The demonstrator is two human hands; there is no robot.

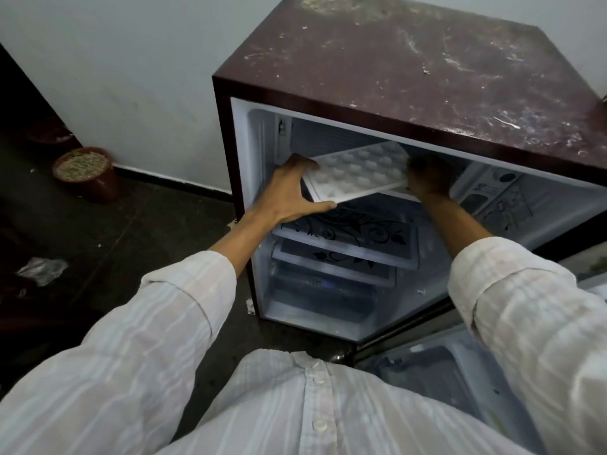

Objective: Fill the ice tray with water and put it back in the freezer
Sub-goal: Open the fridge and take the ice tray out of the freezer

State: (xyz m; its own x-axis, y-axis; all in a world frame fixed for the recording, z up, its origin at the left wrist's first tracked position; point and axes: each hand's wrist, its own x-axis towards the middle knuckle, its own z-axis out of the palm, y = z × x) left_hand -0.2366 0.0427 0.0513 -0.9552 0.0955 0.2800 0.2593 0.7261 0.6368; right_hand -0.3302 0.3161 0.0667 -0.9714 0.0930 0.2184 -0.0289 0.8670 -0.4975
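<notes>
Both the left hand [290, 192] and right hand [428, 178] curl fingers [305, 164] round the white, round-celled ice tray [358, 174].

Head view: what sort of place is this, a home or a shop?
Probably a plain room in a home. A small maroon fridge stands open beside a white wall, the left hand and right hand hold an ice tray at its top compartment, and a brown pot sits on the dark floor.

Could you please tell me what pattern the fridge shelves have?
Black floral swirls on the shelves, in the head view.
</notes>
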